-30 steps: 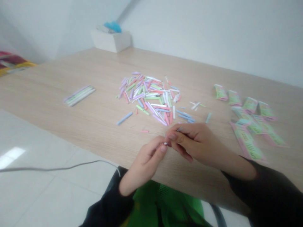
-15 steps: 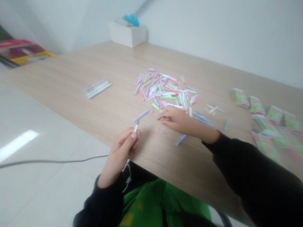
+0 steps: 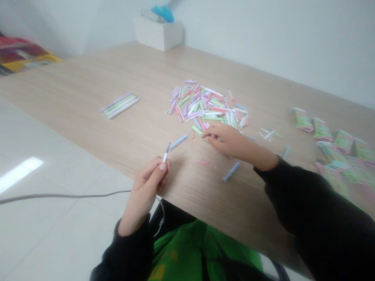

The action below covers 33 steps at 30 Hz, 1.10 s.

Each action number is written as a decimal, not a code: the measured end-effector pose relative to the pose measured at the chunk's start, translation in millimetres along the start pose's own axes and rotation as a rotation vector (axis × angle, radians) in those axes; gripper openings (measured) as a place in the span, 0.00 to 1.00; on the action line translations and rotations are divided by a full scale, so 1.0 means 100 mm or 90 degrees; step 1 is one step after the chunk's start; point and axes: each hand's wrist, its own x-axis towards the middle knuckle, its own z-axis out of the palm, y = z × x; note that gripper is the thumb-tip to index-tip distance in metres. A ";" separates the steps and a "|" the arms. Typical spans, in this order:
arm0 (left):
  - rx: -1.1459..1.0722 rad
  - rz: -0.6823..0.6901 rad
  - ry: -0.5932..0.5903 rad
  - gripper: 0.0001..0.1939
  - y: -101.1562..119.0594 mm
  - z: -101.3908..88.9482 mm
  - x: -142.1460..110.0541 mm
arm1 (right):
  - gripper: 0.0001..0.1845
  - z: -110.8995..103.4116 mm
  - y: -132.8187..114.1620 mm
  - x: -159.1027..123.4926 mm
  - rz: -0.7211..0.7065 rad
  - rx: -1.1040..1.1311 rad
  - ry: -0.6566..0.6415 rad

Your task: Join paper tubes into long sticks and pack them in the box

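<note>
My left hand (image 3: 149, 181) is closed in a pinch on a thin white stick-like tool (image 3: 166, 152), its tip pointing up over the table's near edge. My right hand (image 3: 231, 142) reaches forward to the near edge of a pile of small pastel paper rolls (image 3: 205, 107); its fingers curl down onto the rolls, and I cannot make out whether they grip one. A loose blue roll (image 3: 178, 142) lies between the hands, another blue roll (image 3: 231, 171) just below my right wrist, and a small pink scrap (image 3: 204, 162) beside it.
The wooden table (image 3: 88, 97) carries a bundle of long pastel strips (image 3: 120, 105) at the left, green-and-pink packets (image 3: 328, 144) at the right, and a white box (image 3: 158, 33) at the back. A grey cable (image 3: 58, 196) crosses the white floor.
My hands, joined together a second ago, have parted: the left keeps the white tool and the right has reached out to the pile. A blue roll now lies below my right wrist.
</note>
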 end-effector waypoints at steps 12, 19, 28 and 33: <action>-0.075 -0.038 -0.113 0.19 -0.07 0.33 0.06 | 0.17 -0.69 0.51 -1.67 0.389 -0.054 0.107; -0.044 -0.034 -0.179 0.20 -0.08 0.66 0.03 | 0.14 -0.58 0.62 -2.25 0.472 -0.027 0.148; -0.028 -0.058 -0.230 0.22 -0.07 1.03 -0.02 | 0.15 -0.36 0.90 -2.38 0.493 -0.067 0.185; -0.011 -0.056 -0.235 0.24 -0.10 1.19 0.02 | 0.12 -0.38 0.93 -2.13 0.490 -0.078 0.150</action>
